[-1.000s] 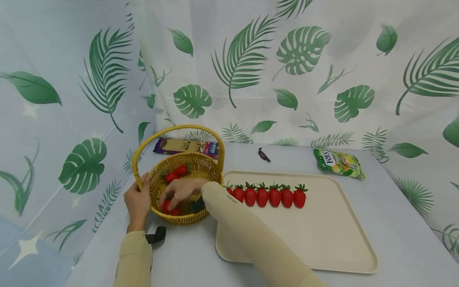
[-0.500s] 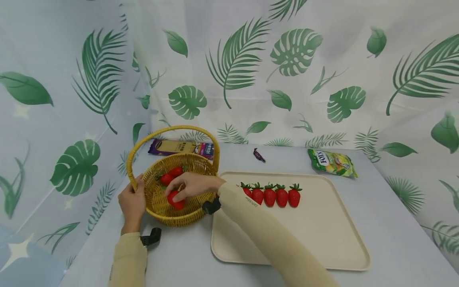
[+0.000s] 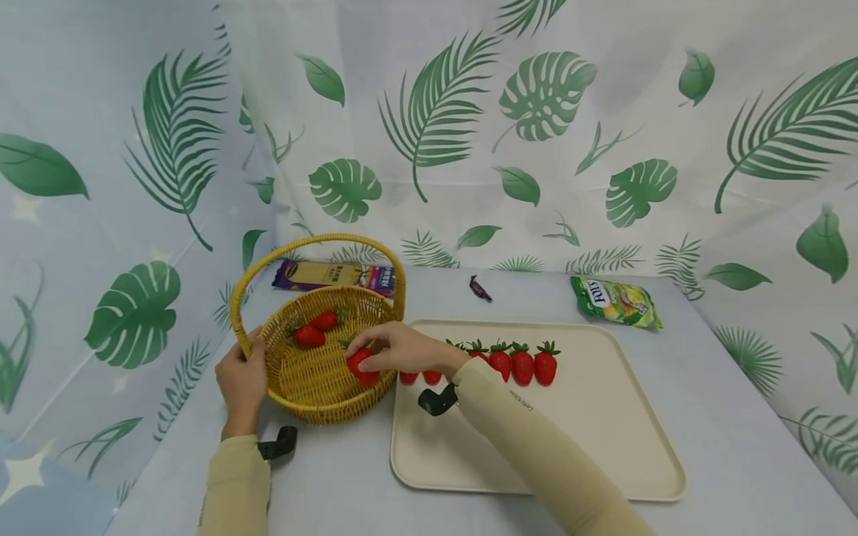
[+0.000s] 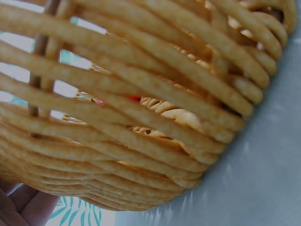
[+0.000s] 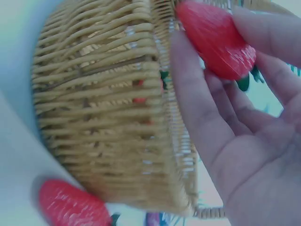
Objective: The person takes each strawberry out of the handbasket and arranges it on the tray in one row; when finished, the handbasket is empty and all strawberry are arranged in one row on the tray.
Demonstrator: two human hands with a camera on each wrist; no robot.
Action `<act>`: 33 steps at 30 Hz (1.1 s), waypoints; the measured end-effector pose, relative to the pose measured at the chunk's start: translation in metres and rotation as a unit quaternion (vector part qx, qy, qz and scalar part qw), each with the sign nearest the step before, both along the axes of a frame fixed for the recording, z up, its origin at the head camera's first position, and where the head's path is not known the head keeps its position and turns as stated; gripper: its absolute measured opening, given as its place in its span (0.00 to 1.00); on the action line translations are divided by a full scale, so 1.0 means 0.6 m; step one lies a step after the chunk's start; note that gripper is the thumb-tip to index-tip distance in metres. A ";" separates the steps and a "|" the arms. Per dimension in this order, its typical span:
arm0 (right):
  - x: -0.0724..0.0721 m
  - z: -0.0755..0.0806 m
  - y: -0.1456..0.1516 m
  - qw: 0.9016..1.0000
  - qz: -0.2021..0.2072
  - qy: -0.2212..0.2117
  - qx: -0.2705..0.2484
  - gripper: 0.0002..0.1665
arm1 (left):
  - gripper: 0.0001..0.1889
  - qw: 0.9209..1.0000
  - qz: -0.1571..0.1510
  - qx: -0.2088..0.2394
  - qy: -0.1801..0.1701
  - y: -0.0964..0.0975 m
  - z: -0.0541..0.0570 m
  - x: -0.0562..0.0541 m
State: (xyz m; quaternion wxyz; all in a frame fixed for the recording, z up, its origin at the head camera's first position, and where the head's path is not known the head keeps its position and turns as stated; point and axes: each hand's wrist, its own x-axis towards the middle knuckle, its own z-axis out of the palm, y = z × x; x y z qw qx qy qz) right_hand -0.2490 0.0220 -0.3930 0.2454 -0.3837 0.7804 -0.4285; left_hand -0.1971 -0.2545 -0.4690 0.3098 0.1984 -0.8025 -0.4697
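A yellow wicker basket (image 3: pixel 320 414) with a tall hoop handle stands at the left. My left hand (image 3: pixel 243 381) grips its left rim near the foot of the handle; fingers (image 4: pixel 35 207) show under the weave in the left wrist view. My right hand (image 3: pixel 405 348) pinches a red strawberry (image 3: pixel 363 367) between thumb and fingers at the basket's right rim. Held side-on, this strawberry (image 5: pixel 216 40) shows its green leaves toward the palm in the right wrist view. Two more strawberries (image 3: pixel 310 336) lie inside the basket, toward its back left.
A beige tray (image 3: pixel 570 447) sits right of the basket, with a row of several strawberries (image 3: pixel 523 366) partly behind my right hand and forearm. Along the back lie a purple-and-gold packet (image 3: pixel 322 274), a small dark wrapped candy (image 3: pixel 480 289) and a green FOX'S bag (image 3: pixel 617 301).
My right hand has lifted the strawberry from the basket's lower left and carried it right to the right rim. My left hand keeps its grip; the head view has shifted slightly.
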 end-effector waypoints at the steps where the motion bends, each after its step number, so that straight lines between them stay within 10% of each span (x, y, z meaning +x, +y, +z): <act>1: 0.001 -0.002 0.007 1.000 -0.012 0.004 -0.004 0.13 | 0.20 1.000 0.001 -0.002 0.000 0.000 0.000 0.000; 21: 0.034 -0.043 0.176 0.986 -0.150 0.004 -0.067 0.15 | 0.21 1.000 -0.004 0.012 -0.013 0.000 0.003 0.002; 33: 0.057 -0.062 0.293 0.956 -0.280 -0.006 -0.086 0.19 | 0.21 1.000 0.003 -0.011 -0.020 -0.002 0.002 0.002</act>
